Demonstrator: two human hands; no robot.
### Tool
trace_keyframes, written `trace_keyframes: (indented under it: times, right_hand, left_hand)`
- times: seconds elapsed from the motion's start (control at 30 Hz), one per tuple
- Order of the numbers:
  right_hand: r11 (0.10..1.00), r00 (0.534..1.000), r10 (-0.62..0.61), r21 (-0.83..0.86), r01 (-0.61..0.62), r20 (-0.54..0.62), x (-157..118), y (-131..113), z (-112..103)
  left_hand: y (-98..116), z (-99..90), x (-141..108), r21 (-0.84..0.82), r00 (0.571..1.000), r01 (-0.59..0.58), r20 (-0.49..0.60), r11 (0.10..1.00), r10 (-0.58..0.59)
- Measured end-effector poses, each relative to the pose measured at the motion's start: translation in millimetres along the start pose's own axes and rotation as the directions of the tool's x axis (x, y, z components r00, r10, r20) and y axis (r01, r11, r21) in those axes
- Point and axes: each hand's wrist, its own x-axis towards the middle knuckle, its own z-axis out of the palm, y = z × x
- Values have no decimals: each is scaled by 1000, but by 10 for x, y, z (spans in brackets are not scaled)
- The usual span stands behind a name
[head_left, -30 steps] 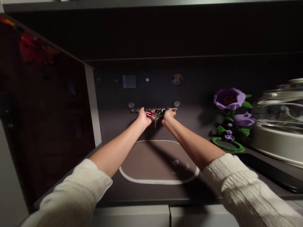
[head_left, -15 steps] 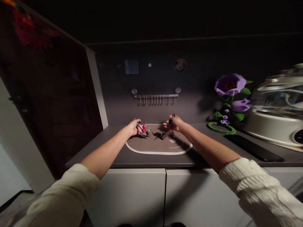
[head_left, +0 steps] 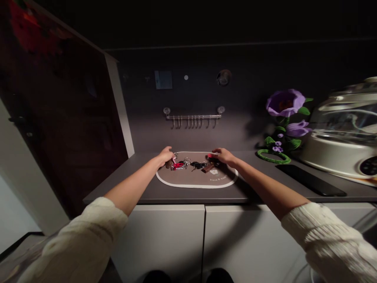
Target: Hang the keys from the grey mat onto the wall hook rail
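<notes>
My left hand is low over the left end of a brown mat with a white rim. Its fingers are closed at a bunch of keys with red and pink charms, which rests on the mat. At the mat's right side, my right hand bends its fingers over a key bunch with a red part, mostly hidden beneath them. Between the hands lie black keys and a brown bar-shaped tag.
A clear rail with several hooks is fixed to the wall behind the mat. To the right stand purple flowers on a green ring base, a black flat phone-like slab and a cream appliance with a clear top.
Both hands have come down onto the mat with their key bunches. The left bunch is now spread on the mat, and the right hand has turned palm down.
</notes>
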Motion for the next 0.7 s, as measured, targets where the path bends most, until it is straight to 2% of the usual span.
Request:
trace_keyframes:
  times: [0.1, 0.17, 0.23, 0.3, 0.47, 0.63, 0.7]
  right_hand:
    - [973, 976, -214, -82, 215, 29, -107, -82, 39]
    - [934, 935, -333, -90, 345, 126, -184, -119, 87]
    - [903, 894, -390, -97, 418, 219, -255, -130, 129]
    - [902, 885, -388, -89, 422, 258, -308, -122, 144]
    - [963, 921, -263, 16, 270, 288, -346, -167, 42]
    - [969, 905, -248, 85, 233, 345, -359, -524, -75]
    - [936, 873, -335, 233, 264, 354, -379, -721, -92]
  left_hand:
    - [-28, -23, -44, 81, 997, -70, 36, 994, 67]
    - [-49, -35, -102, 82, 989, -137, 59, 987, 133]
    - [-70, -48, -179, 75, 979, -197, 60, 978, 192]
    - [-93, -69, -258, 79, 972, -233, 51, 969, 230]
    - [-75, -164, -385, 69, 957, -288, 31, 955, 287]
    - [200, -228, -524, -76, 902, -422, 62, 903, 427]
    - [353, -239, -621, -175, 882, -426, 139, 888, 450]
